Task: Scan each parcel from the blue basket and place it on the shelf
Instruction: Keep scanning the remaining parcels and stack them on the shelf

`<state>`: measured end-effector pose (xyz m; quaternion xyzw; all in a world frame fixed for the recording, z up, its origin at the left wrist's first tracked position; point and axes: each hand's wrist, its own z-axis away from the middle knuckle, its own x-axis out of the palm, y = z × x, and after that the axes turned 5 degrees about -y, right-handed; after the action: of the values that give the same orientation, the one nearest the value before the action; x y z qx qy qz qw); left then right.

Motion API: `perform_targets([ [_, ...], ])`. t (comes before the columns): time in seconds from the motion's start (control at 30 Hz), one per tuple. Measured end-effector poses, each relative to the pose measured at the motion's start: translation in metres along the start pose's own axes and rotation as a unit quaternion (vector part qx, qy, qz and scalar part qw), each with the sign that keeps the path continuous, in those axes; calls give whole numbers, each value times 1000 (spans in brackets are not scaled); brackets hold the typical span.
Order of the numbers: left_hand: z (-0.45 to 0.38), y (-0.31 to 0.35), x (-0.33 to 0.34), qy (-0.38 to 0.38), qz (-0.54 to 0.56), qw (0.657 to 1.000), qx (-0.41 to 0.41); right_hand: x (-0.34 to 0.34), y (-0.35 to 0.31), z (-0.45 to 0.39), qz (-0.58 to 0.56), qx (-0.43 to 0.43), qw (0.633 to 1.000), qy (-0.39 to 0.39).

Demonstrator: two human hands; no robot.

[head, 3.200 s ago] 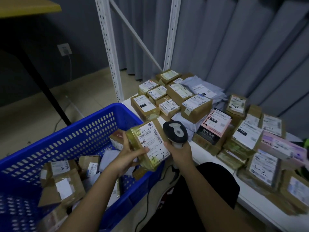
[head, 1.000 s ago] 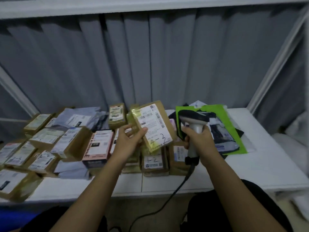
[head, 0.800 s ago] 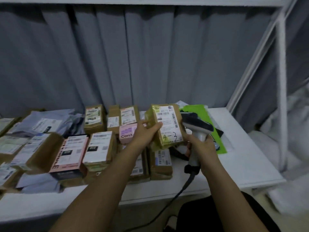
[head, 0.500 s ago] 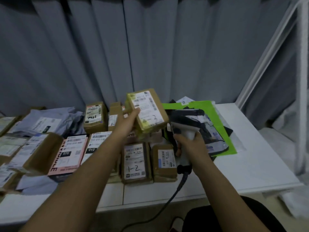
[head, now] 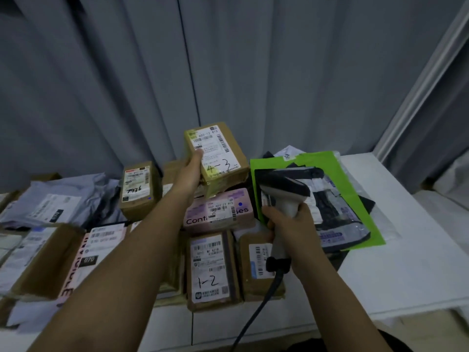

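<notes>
Cardboard parcel (head: 218, 158) in left hand (head: 189, 171), long axis pointing away.

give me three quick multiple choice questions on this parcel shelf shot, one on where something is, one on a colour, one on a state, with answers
1. Where is the parcel marked 4-3?
A. flat on the white shelf
B. held up in the left hand, over the pink box
C. in a basket

2. What colour is the flat mailer behind the scanner?
A. green
B. red
C. orange

3. What is the right hand doing?
A. resting open on the shelf
B. pinching a label
C. gripping the scanner's handle

Answers:
1 B, the thumb lies on its label and the box is lifted clear of the stack.
2 A, its border is bright green.
3 C, the fingers wrap the handle, cable hanging below.
</notes>
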<state>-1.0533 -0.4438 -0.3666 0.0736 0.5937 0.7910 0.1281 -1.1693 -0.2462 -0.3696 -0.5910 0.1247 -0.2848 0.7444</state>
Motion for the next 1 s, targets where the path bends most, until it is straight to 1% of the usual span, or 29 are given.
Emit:
perform_targets([
  [0.13, -40, -4, 34, -39, -24, 999, -8, 3, -2, -11, -31, 2, 1000, -1],
  [0.23, -71, -15, 49, -48, -43, 998, -11, 4, 0, -19, -34, -4, 999, 0],
  [0.27, -79, -19, 52, -49, -57, 997, -14, 4, 1, -21, -37, -6, 999, -1],
  [0.33, -91, -30, 55, -42, -134, 990, -19, 3, 4, -25, -33, -7, 999, 0],
  [0.37, -97, -35, 56, -29, -209, 977, -30, 1, 7, -27, -25, -4, 1000, -1],
  [0.4, -102, -42, 57, -12, -310, 950, -37, 1, 9, -27, -19, -1, 1000, -7],
  [0.43, -102, -47, 59, 5, -418, 908, -20, -1, 11, -27, -12, 1, 1000, -14],
  [0.47, -100, -50, 61, 16, -498, 867, 6, 0, 11, -25, -5, 1, 1000, -19],
  [0.5, -98, -53, 61, 22, -540, 841, 36, -1, 11, -24, 1, -2, 1000, -20],
  [0.53, -96, -56, 61, 16, -559, 827, 60, 0, 11, -23, 4, -6, 1000, -17],
  [0.67, -86, -55, 50, -21, -539, 837, 89, 3, 7, -20, -9, -9, 1000, -3],
  [0.73, -72, -47, 39, -28, -492, 863, 114, 10, 3, -15, -15, -9, 1000, -11],
  [0.83, -24, -27, 18, -56, -410, 900, 138, 27, -2, -3, -18, -3, 1000, -24],
  [0.9, 17, -14, -2, -61, -389, 907, 150, 41, -3, 10, -17, 12, 999, -40],
  [0.93, 39, -10, -14, -63, -381, 911, 142, 49, -3, 19, -12, 19, 998, -56],
  [1.0, 84, -4, -44, -70, -343, 931, 102, 62, 0, 38, 3, 33, 996, -87],
])
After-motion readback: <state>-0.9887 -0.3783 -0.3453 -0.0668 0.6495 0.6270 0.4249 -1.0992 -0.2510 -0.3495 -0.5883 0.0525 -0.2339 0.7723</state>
